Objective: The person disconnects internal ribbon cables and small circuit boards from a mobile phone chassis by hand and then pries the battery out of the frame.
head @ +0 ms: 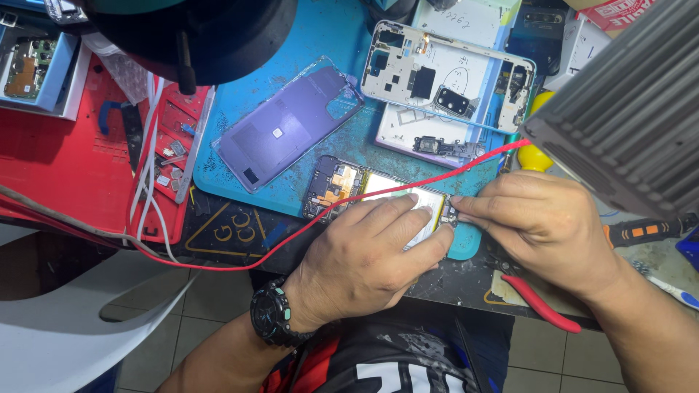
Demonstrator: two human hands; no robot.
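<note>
on the blue mat (pixel 320 44), both hands (pixel 364 255) (pixel 546 225) crowd the opened phone (pixel 342 185).

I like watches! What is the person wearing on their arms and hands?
Both hands are bare, with no gloves or rings showing. The left hand has a chunky black wristwatch with pale teal bits on its wrist. The right hand and its forearm wear nothing; no sleeves show.
</note>
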